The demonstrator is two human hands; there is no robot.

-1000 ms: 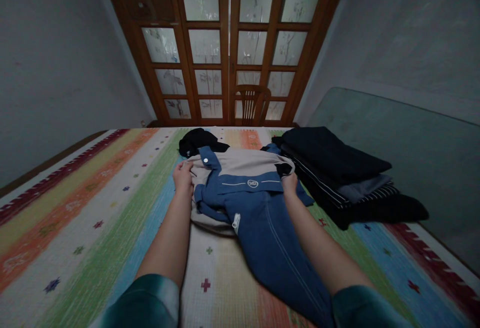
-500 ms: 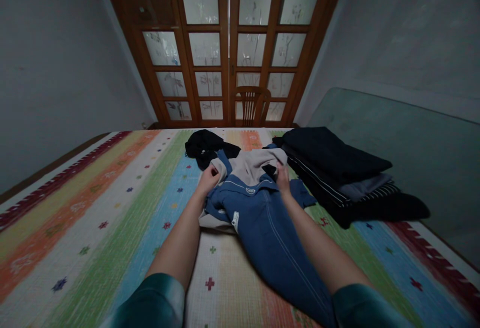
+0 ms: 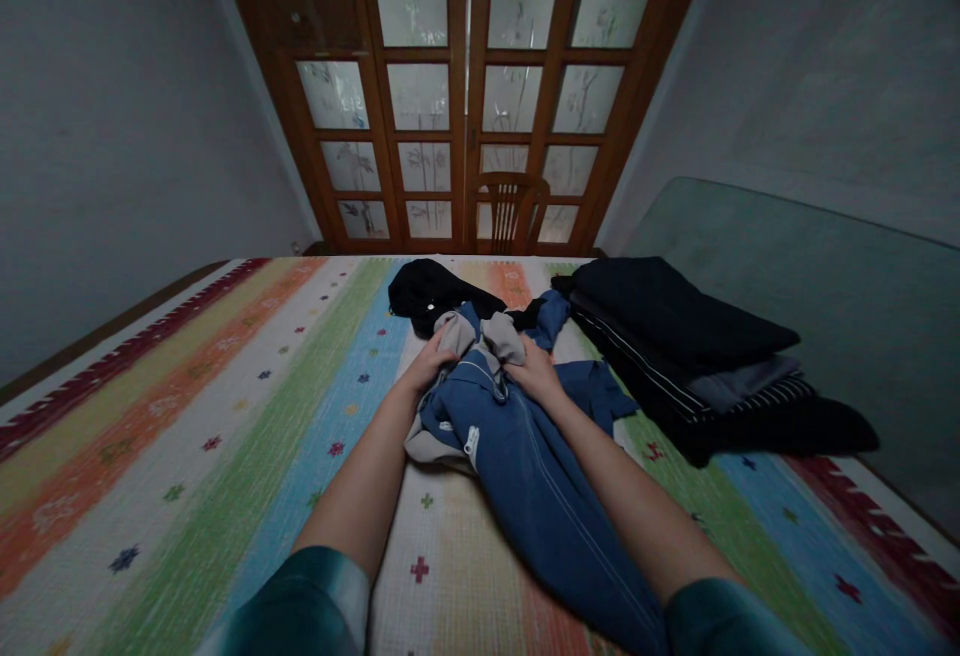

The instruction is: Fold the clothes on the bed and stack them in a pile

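A blue jacket (image 3: 525,481) with a grey lining and a white zipper pull lies crumpled in front of me, one sleeve stretching toward my right forearm. My left hand (image 3: 433,361) is closed on the left side of its collar area. On the other side, my right hand (image 3: 534,368) grips a bunched piece of the grey lining. Both hands are close together, with folds of the jacket gathered between them. The fingertips are partly hidden by the cloth.
A black crumpled garment (image 3: 431,296) lies just beyond the jacket. To the right stands a stack of folded dark clothes (image 3: 675,326). A striped cloth (image 3: 247,436) covers the table. Behind it are a wooden chair (image 3: 510,201) and glass-paned doors (image 3: 416,96).
My right hand has moved left toward my left hand, bringing the spread collar area together into a bunch. My left hand stays on its side of the jacket.
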